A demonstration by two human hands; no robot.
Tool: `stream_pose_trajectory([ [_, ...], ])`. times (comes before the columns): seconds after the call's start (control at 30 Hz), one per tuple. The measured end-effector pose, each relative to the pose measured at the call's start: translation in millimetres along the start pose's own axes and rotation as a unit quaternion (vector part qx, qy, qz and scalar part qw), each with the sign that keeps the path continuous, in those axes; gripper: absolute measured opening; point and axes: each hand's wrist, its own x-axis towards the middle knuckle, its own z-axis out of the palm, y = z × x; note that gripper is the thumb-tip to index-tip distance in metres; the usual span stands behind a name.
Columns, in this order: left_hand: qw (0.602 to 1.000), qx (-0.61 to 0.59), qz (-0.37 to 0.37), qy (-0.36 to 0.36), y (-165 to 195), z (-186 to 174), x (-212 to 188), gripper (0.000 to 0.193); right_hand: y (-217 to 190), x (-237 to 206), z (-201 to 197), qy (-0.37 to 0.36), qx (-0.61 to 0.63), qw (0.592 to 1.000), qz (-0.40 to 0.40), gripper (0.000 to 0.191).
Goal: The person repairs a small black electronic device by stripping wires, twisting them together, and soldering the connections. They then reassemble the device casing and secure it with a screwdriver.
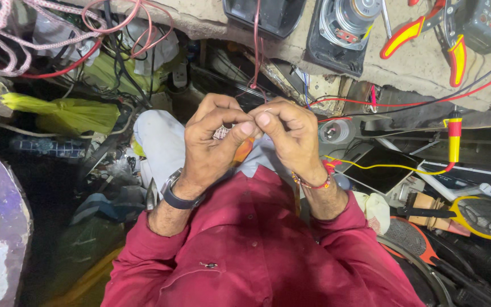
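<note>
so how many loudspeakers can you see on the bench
1: a round loudspeaker lies on the stone bench at the top, right of the dark plastic case and left of the red-and-yellow pliers. Others may be hidden in the clutter.

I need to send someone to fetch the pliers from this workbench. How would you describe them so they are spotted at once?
Look along the stone-grey bench top at the far edge, to its right end. Past the round loudspeaker, beside a dark grey meter, lie the pliers, handles spread. Nothing else up there has their bright red grips edged in yellow.
</note>
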Motion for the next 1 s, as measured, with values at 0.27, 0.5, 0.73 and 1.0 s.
stream_pose_trajectory([
  [0.27, 0.999, 0.017, -0.013, 0.028, 5.2, -7.4, -1.0, 0.012, 0.0, 1.0, -0.2, 0.050, 0.051, 0.996, 0.049, 0.019],
  [0.5, 0.964, 0.215, 0.157, 0.012, 24.3, -11.4, -0.2, 0.038, -1.4, -2.4, -2.7, 0.060, 0.018, 0.997, 0.041, 0.018],
  [0.73, 0.900, 0.344, 0.266, -0.035, 26.9, -9.3, 14.9, 0.047, -2.8, -5.6, 1.2, 0.049, 0.013, 0.998, 0.032, 0.018],
  [1.0, 0.858, 0.378, 0.337, -0.082, 23.2, -24.4, 26.6, 0.039, -3.1, -0.5, -5.8, 0.026, 0.065, 0.992, 0.102, 0.021],
])
